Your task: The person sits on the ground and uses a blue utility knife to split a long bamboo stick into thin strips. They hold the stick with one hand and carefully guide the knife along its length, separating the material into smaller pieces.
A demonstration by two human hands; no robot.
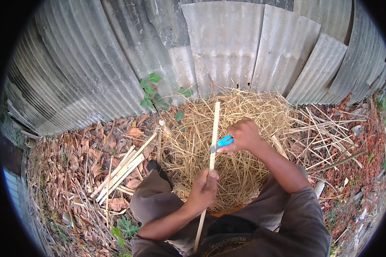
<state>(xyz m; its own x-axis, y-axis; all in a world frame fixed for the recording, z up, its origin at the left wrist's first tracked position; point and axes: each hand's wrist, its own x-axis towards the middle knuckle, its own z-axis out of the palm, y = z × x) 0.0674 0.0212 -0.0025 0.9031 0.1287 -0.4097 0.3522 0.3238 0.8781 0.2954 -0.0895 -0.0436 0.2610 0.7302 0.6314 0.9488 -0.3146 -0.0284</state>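
Note:
My left hand [202, 191] is closed around a long, pale strip of split bamboo or wood [215, 124], about midway along it. The strip stands tilted, its far end over the straw and its near end between my legs. In my right hand [243, 136] is a utility knife [225, 141] with a bright blue handle, the fingers wrapped round it. Its grey blade lies against the strip, a little beyond my left hand. Part of the handle is hidden in my palm.
A heap of dry straw or shavings [240, 171] spreads between my knees. Several pale strips [120, 173] lie on dead leaves at the left, with more thin sticks [330, 132] at the right. Corrugated metal sheets [227, 47] form a wall ahead, and a green plant [148, 92] grows at its foot.

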